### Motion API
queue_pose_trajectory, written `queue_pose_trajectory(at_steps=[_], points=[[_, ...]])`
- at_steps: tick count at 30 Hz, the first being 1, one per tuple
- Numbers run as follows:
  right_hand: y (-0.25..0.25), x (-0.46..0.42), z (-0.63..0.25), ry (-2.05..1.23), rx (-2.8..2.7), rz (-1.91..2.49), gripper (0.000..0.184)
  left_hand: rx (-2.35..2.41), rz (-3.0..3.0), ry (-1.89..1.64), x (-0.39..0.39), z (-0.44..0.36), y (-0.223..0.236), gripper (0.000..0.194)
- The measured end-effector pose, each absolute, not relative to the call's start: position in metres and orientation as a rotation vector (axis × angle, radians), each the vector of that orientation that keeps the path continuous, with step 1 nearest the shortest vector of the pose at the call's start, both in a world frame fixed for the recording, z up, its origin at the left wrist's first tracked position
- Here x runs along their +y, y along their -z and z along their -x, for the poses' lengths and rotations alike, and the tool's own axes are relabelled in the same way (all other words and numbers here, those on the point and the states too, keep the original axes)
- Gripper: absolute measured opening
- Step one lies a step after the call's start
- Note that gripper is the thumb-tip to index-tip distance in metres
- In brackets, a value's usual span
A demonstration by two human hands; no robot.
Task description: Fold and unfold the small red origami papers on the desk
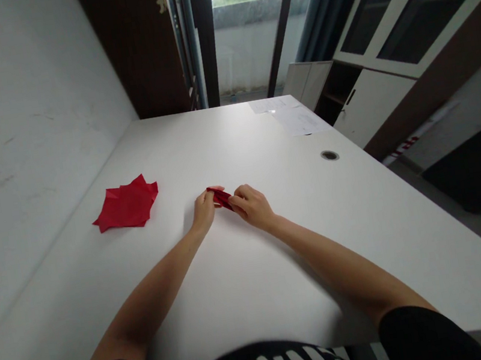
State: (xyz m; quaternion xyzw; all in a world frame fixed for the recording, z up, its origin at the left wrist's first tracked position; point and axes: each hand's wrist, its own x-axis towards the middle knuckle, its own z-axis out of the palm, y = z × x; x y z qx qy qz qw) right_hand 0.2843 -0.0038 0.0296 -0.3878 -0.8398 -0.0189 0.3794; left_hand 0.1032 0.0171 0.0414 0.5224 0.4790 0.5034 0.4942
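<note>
A small piece of folded red paper (221, 199) is held between my two hands, just above the middle of the white table. My left hand (205, 209) has its fingers closed on the paper's left end. At the other end my right hand (251, 205) pinches it between thumb and fingers. Parts of the paper are hidden behind my fingers, so its full folded shape does not show. To the left lies a loose stack of red paper sheets (128, 204) with corners sticking out at different angles.
The white table (248, 288) runs along a wall (20, 117) on the left. White paper sheets (301, 120) lie at its far right corner, with a round cable hole (330, 155) nearer. Beyond its right edge stand white cabinets (374, 101).
</note>
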Motion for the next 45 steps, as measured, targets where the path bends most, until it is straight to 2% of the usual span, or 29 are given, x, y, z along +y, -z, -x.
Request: queue_pose_trajectory(at_steps=[7, 15, 20, 24, 27, 37, 42, 45], points=[[-0.031, -0.007, -0.283, -0.069, -1.989, 0.917, 0.018, 1.049, -1.065, -1.144, 0.020, -0.103, -0.040, 0.039], [-0.040, -0.009, -0.274, -0.583, -1.500, 1.012, 0.020, 0.944, -1.085, -1.179, 0.024, -0.104, -0.027, 0.055], [-0.037, -0.002, -0.274, -0.742, -1.271, 0.972, 0.026, 0.990, -1.105, -1.184, 0.025, -0.106, -0.024, 0.038], [-0.038, -0.001, -0.274, -0.841, -1.294, 0.936, 0.028, 1.033, -1.088, -1.244, 0.024, -0.106, -0.028, 0.025], [-0.036, 0.000, -0.274, -0.819, -1.313, 0.964, 0.028, 0.976, -1.026, -1.257, 0.021, -0.107, -0.033, 0.023], [-0.040, -0.006, -0.277, -0.573, -1.406, 1.085, 0.024, 0.797, -0.854, -1.109, 0.009, -0.115, -0.040, 0.035], [-0.041, 0.001, -0.281, -0.629, -1.398, 1.119, 0.025, 0.825, -0.902, -1.172, 0.012, -0.112, -0.037, 0.042], [-0.045, -0.002, -0.282, -0.455, -1.469, 1.167, 0.022, 0.889, -0.971, -1.248, 0.014, -0.113, -0.035, 0.042]])
